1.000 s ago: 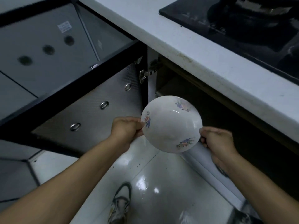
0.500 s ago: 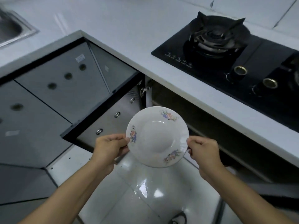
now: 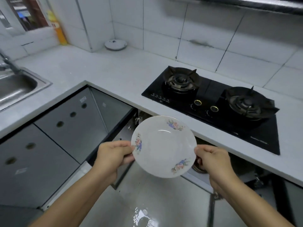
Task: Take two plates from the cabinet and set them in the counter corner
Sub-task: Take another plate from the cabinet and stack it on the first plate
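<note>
In front of the open cabinet (image 3: pixel 164 115), below the edge of the white desk (image 3: pixel 105 69), a white plate (image 3: pixel 164 146) with three small flower prints on its rim is held in the air by both hands. The left hand (image 3: pixel 113 154) is closed on the plate's left edge, thumb on top beside one flower print and the fingers curled under the rim. The right hand (image 3: pixel 213 161) is closed on the opposite edge in the same way, thumb over the rim and fingers beneath. The plate is tilted, its hollow face turned up towards the camera, and it touches nothing but the two hands. Whether a second plate lies under it cannot be told from this view.

The desk runs in an L shape. On its right arm sits a black gas hob (image 3: pixel 213 102) with two burners and two brass-ringed knobs, just beyond the plate. On the left arm is a steel sink (image 3: pixel 18 86) with part of a tap (image 3: pixel 9 64) showing. In the far corner, against the tiled wall (image 3: pixel 196 30), lies a round white object (image 3: pixel 115 44), and further left stands a yellow container (image 3: pixel 59 30) near a window (image 3: pixel 27 13). The corner surface between them is otherwise bare white.

Below the desk, grey cabinet fronts (image 3: pixel 57 128) with dark round holes line the inner corner. A cabinet door (image 3: pixel 113 133) stands swung open just behind the left hand. The glossy floor (image 3: pixel 147 210) beneath the forearms shows a bright reflection.
</note>
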Tool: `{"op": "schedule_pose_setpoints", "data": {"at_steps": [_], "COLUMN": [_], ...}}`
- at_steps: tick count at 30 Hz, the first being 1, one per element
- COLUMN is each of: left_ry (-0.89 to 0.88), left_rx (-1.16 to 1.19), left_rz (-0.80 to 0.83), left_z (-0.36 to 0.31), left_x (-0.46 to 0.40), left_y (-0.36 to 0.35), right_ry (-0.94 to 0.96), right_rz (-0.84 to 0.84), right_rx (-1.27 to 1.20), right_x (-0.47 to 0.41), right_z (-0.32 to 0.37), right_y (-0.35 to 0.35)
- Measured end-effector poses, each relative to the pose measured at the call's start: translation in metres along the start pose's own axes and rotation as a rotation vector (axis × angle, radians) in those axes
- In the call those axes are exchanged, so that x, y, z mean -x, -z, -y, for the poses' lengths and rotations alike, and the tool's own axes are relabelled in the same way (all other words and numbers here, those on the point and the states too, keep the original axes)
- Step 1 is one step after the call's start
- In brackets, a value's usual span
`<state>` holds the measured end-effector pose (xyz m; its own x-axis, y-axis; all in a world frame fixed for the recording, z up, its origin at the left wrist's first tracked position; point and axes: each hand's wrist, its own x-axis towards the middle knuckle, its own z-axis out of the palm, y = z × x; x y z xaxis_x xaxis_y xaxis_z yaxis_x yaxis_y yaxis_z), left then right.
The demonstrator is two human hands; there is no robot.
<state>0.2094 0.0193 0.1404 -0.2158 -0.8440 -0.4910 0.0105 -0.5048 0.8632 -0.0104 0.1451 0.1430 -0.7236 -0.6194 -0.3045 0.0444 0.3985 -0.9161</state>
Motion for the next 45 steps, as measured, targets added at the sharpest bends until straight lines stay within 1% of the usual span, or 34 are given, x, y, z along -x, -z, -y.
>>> {"op": "schedule_pose_setpoints", "data": {"at_steps": [3,5,7,13,19,23,26,30,36,45], "left_ry": [-0.048,-0.076,-0.094,-0.143,-0.147,-0.149,-0.156,-0.167,-0.163,-0.134], "left_rx": [-0.009,0.014,0.029,0.058,0.09,0.076,0.058,0.033,-0.001,-0.089], "left_rz": [0.05,0.043,0.039,0.092,0.125,0.191,0.247,0.276,0.336,0.481], "left_z": [-0.028,-0.045,-0.058,-0.083,-0.104,-0.121,-0.131,-0.138,-0.14,-0.136], "left_x": [0.027,0.044,0.061,0.118,0.161,0.179,0.185,0.188,0.183,0.18], "left_y": [-0.01,-0.016,-0.024,-0.049,-0.073,-0.087,-0.095,-0.103,-0.114,-0.146], "right_ry": [-0.001,-0.005,0.017,0.108,0.132,0.147,0.165,0.167,0.132,0.08], "right_rz": [-0.006,-0.031,-0.066,-0.086,-0.116,-0.153,-0.177,-0.229,-0.305,-0.459], "right_rx": [-0.055,-0.09,-0.086,-0.063,-0.06,-0.097,-0.131,-0.152,-0.167,-0.22], "right_x": [0.018,0.03,0.043,0.081,0.116,0.136,0.148,0.16,0.167,0.179], "right_z": [0.025,0.043,0.057,0.1,0.135,0.154,0.16,0.161,0.157,0.137], "right_y": [0.018,0.032,0.049,0.104,0.154,0.179,0.192,0.198,0.2,0.22]}}
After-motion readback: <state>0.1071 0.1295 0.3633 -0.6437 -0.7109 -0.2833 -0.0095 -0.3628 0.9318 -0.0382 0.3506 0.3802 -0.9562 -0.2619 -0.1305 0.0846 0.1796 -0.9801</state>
